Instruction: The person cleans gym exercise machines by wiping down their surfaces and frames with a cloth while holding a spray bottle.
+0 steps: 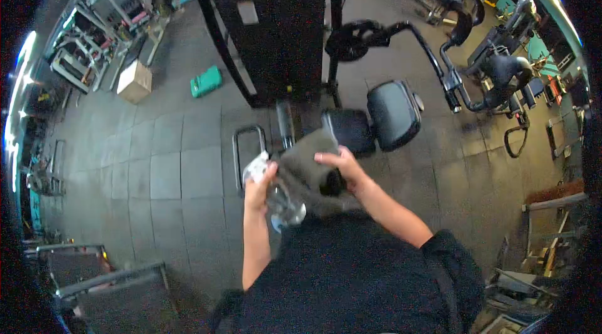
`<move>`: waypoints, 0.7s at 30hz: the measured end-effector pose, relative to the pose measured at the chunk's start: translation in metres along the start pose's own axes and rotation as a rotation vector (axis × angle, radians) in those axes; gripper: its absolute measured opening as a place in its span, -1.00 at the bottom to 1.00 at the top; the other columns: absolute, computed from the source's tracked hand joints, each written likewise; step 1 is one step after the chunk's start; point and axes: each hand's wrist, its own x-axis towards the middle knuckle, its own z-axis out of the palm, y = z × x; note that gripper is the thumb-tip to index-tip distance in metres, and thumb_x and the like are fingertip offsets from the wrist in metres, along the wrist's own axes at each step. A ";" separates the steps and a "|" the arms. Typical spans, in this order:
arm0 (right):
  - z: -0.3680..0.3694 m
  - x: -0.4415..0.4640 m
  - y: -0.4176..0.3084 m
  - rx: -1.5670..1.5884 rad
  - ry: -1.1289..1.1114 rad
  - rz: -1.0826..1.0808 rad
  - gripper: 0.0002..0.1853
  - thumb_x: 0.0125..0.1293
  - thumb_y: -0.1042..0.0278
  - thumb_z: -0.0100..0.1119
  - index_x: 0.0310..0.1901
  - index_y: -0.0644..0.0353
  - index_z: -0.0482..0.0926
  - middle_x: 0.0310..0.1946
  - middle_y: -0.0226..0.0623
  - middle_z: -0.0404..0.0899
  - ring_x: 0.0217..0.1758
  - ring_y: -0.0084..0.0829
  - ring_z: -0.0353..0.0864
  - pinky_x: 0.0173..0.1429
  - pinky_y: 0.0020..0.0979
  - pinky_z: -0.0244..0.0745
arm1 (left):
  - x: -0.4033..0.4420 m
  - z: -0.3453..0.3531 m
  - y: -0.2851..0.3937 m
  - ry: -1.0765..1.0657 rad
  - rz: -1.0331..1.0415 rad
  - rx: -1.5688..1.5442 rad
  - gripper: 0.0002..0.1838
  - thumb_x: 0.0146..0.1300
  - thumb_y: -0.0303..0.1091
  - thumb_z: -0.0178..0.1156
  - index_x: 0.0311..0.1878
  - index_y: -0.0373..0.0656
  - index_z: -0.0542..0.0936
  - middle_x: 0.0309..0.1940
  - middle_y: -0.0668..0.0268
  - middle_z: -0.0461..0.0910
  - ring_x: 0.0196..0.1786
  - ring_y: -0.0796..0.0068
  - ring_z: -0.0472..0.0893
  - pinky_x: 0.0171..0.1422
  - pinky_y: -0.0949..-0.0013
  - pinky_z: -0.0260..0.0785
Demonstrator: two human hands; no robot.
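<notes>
My left hand [258, 188] is closed around a clear bottle [290, 210] with a white top, possibly a spray bottle; motion blur hides its detail. A grey-brown cloth [307, 157] spreads between my two hands. My right hand [346, 169] grips its right side, thumb lying on top. The cloth's left edge reaches my left fingers, but I cannot tell whether they pinch it. Just beyond the hands is an exercise machine with a black padded seat [348, 129] and a grey-black pad [394, 114]. The cloth covers part of the machine's frame.
A tall black machine housing [273, 39] stands ahead, with a bent metal handle [249, 136] low on its left. Padded lever arms [461, 86] reach out at right. A green case [206, 81] and a pale box [135, 82] sit on the tiled floor [166, 174].
</notes>
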 end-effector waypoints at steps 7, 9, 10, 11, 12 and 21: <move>-0.020 -0.022 -0.040 -0.003 0.121 -0.168 -0.64 0.22 0.39 0.40 0.01 0.34 0.62 -0.13 -0.20 0.72 -0.10 -0.35 0.72 0.08 -0.29 0.60 | -0.017 0.058 0.030 -0.241 0.150 0.098 -0.60 0.36 -0.12 0.32 0.00 -0.31 0.67 -0.18 0.17 0.72 -0.32 0.35 0.73 -0.24 0.35 0.54; -0.016 -0.029 -0.046 0.061 0.111 -0.188 -0.66 0.23 0.42 0.39 0.01 0.35 0.61 -0.13 -0.21 0.72 -0.12 -0.37 0.72 0.04 -0.32 0.61 | -0.010 0.060 0.032 -0.287 0.062 0.054 -0.64 0.35 -0.16 0.35 -0.03 -0.30 0.67 -0.19 0.19 0.72 -0.29 0.37 0.73 -0.23 0.34 0.55; -0.014 -0.031 -0.047 0.063 0.138 -0.187 -0.65 0.23 0.41 0.39 0.01 0.35 0.61 -0.12 -0.22 0.71 -0.12 -0.38 0.72 0.03 -0.34 0.61 | -0.012 0.061 0.034 -0.280 0.053 0.059 -0.64 0.35 -0.16 0.35 -0.03 -0.30 0.67 -0.19 0.19 0.72 -0.29 0.37 0.73 -0.23 0.34 0.55; -0.013 -0.031 -0.044 0.070 0.140 -0.181 -0.65 0.23 0.41 0.39 0.01 0.35 0.61 -0.12 -0.22 0.71 -0.12 -0.38 0.72 0.03 -0.34 0.61 | -0.015 0.062 0.039 -0.277 0.024 0.041 -0.67 0.34 -0.17 0.36 -0.06 -0.29 0.67 -0.21 0.22 0.72 -0.27 0.40 0.72 -0.23 0.33 0.55; -0.013 -0.030 -0.041 0.064 0.124 -0.194 -0.65 0.23 0.41 0.40 0.02 0.34 0.60 -0.11 -0.22 0.71 -0.13 -0.38 0.72 0.03 -0.34 0.61 | -0.015 0.063 0.042 -0.277 -0.003 0.022 -0.69 0.33 -0.19 0.38 -0.08 -0.27 0.67 -0.22 0.25 0.72 -0.25 0.43 0.71 -0.23 0.33 0.56; 0.005 -0.027 -0.017 0.043 0.077 -0.178 -0.65 0.25 0.45 0.36 0.06 0.31 0.59 -0.09 -0.24 0.71 -0.06 -0.40 0.70 0.11 -0.34 0.58 | 0.011 0.046 0.022 -0.186 0.001 0.209 -0.59 0.10 -0.31 0.55 0.00 -0.18 0.67 -0.26 0.45 0.64 -0.23 0.63 0.58 -0.16 0.47 0.39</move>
